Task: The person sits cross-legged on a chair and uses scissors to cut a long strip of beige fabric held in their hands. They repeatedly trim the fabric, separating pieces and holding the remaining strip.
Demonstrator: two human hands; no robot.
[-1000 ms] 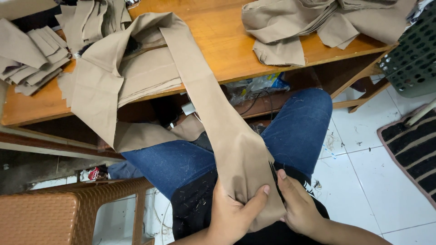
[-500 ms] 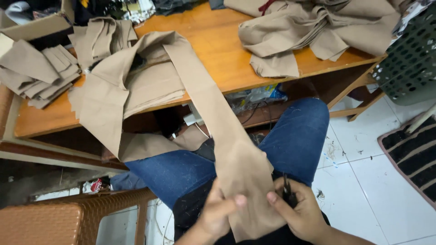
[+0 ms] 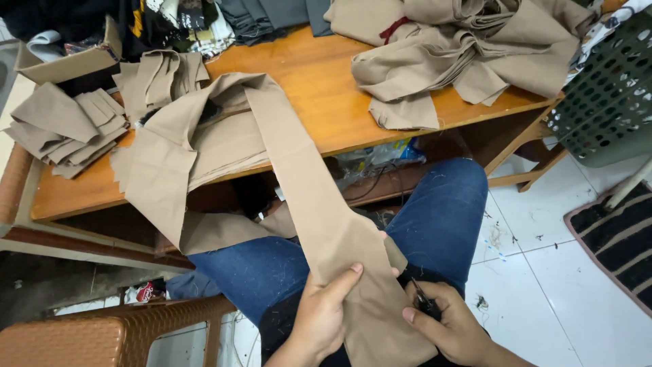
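Wooden bench [image 3: 326, 102] over white tile floor [image 3: 543, 272]; seated person in blue jeans [image 3: 441, 211].
Item 1: long khaki fabric strip [image 3: 305, 183], draped from bench to lap so its end lies flat for handling.
Left hand [image 3: 326, 316]: grasping the strip's edge, thumb on top.
Right hand [image 3: 451, 326]: clenched on a small dark tool [image 3: 424, 302], kind unclear.
Stock: khaki pile [image 3: 468, 47], folded pieces [image 3: 64, 126]; green basket [image 3: 604, 95].
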